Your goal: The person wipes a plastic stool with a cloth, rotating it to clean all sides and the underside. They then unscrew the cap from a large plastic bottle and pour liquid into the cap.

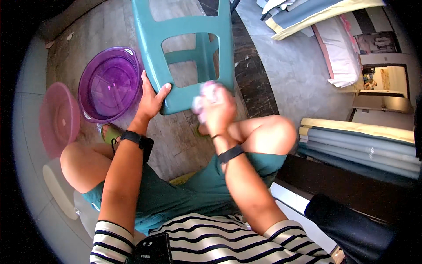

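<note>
"Teal stool is resting tilted ahead of the bent knees, just right of the purple basin. How are you judging its handling?"

"Watching from my end, I'm reading it as moulded plastic: light, stiff, hard to break, probably slick if wet. I'm favouring the near corners, or the bar between the two openings; the smooth face is offering less to grip."

"Noted. What is the left hand doing?"

"Bracing the near left corner. Thumb is lying over the face, fingers are running along the left side, extended rather than curled, so I'm calling it a loose clasp. Left forearm is slanting inward from below, nearly straight."

"And the right hand?"

"Holding a bunched pale pink cloth against the near right end. Fingers are apparently wrapping it; the hand is blurring, so I'm not able to tell how tightly they are closing. Right forearm is slanting inward too, elbow standing wide."

"Cloth's feel?"

"Looking soft, light, yielding. I'm preferring a full-palm bunch over a fingertip pinch, since loose folds are likely slipping otherwise."
</note>
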Action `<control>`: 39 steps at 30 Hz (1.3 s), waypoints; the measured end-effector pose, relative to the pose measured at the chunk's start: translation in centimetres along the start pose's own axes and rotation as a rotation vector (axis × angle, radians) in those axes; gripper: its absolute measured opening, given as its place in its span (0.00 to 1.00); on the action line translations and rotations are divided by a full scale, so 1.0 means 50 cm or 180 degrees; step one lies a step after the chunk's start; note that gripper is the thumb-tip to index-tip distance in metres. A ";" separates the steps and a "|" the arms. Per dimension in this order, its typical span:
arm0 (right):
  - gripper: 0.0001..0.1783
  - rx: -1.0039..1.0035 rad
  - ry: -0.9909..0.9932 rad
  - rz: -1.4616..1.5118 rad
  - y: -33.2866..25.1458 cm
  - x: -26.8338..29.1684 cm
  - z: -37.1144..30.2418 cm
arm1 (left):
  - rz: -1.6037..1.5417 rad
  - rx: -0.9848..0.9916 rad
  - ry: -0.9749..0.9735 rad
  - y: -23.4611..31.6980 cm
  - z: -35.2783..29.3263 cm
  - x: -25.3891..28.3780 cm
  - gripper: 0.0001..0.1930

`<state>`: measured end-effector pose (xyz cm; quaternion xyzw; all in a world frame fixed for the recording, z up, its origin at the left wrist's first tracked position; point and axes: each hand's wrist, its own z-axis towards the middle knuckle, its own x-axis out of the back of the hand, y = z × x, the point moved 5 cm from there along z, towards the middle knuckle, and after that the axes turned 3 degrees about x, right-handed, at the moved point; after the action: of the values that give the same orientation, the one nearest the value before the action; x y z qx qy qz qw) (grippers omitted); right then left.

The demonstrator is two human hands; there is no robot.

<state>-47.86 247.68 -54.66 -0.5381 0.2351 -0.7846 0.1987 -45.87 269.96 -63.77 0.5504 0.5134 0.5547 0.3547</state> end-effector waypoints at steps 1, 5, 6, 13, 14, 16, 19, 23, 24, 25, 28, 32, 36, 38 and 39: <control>0.16 0.0427 -0.0117 0.0002 -0.058 -0.019 -0.028 | -0.0063 -0.0063 0.0019 0.004 -0.002 0.006 0.54; 0.16 0.1352 -0.0755 0.0803 -0.181 -0.071 -0.097 | -0.0345 -0.0012 -0.0150 -0.024 0.000 0.015 0.53; 0.16 0.1359 -0.0770 0.0905 -0.179 -0.071 -0.098 | -0.0250 -0.0010 -0.0122 -0.028 -0.002 0.017 0.53; 0.17 -0.0954 -0.0041 0.0435 0.040 0.018 0.026 | -0.0305 0.0113 -0.0144 0.004 -0.010 0.011 0.54; 0.18 -0.0890 0.0210 0.0380 0.090 0.040 0.047 | -0.0287 -0.0023 -0.0151 0.027 -0.008 -0.007 0.54; 0.18 -0.0920 0.0055 0.0164 0.087 0.030 0.042 | 0.0043 -0.0034 -0.0056 0.013 -0.003 -0.003 0.54; 0.21 0.0262 -0.0128 -0.0190 0.007 -0.007 0.002 | -0.0049 -0.0046 -0.0075 0.010 -0.008 0.007 0.52; 0.20 0.1200 -0.0783 0.0046 -0.130 -0.056 -0.057 | 0.0396 -0.0070 -0.0037 -0.013 -0.009 0.017 0.49; 0.21 0.1376 -0.0925 0.0090 -0.140 -0.062 -0.067 | 0.0393 -0.0099 -0.0028 -0.015 -0.010 0.016 0.49; 0.21 0.1395 -0.0898 0.0085 -0.136 -0.056 -0.063 | 0.0101 -0.0056 -0.0121 -0.018 -0.010 0.012 0.52; 0.22 0.1570 -0.1073 0.0208 -0.126 -0.041 -0.039 | -0.0049 -0.0097 -0.0144 -0.015 -0.002 0.013 0.54; 0.20 -0.0187 -0.0758 0.0089 -0.027 0.005 0.035 | -0.0123 -0.0130 -0.0099 0.008 -0.009 0.020 0.54; 0.21 -0.0846 -0.0441 0.0082 0.090 0.042 0.086 | -0.0251 -0.0187 -0.0139 0.041 -0.004 -0.002 0.55; 0.24 -0.0858 -0.0489 -0.0327 0.097 0.039 0.078 | -0.0172 -0.0103 -0.0150 0.036 0.004 0.010 0.53; 0.25 -0.0901 -0.0569 -0.0264 0.080 0.034 0.067 | -0.0420 -0.0295 -0.0162 0.027 0.011 0.025 0.53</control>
<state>-45.06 242.95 -54.65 -0.6376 0.3023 -0.7003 0.1085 -45.29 270.97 -62.24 0.5123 0.5131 0.5392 0.4285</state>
